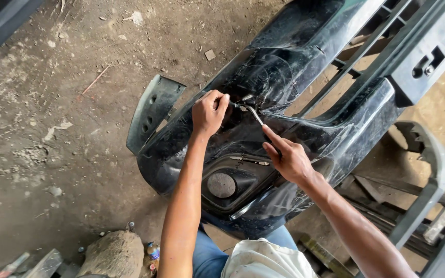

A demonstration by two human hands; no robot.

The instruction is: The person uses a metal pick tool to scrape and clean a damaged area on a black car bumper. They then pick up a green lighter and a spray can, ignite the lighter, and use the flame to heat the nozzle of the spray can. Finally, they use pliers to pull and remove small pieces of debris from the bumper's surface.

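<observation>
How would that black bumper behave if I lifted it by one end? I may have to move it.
The bumper is a long, thin, hollowed shell, so probably light for its size but likely to flex and twist. Its glossy skin may be slippery. It already looks split near the left hand, so careless lifting could widen that.

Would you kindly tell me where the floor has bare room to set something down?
The dirt floor left of the black bumper is mostly open, with small debris. Lower left by the rock and right by the grey frame parts is crowded.
</observation>
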